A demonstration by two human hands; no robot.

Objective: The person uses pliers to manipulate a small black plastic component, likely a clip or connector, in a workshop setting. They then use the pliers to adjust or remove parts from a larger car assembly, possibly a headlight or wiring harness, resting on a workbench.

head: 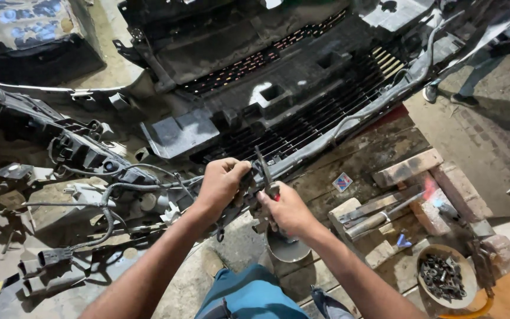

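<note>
Bumper (302, 88): black, dusty, grille-slatted | left hand (222, 180) clenched on its edge | right hand (287, 207) gripping pliers (265, 171)

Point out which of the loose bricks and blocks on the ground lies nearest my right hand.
The pale block just right of your right hand, under the near ends of the metal bars. The long brick and the reddish bricks lie farther right.

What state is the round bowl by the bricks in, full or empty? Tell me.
Partly filled: the round bowl holds a heap of dark bolts and small metal parts, with bare rim showing around it.
</note>
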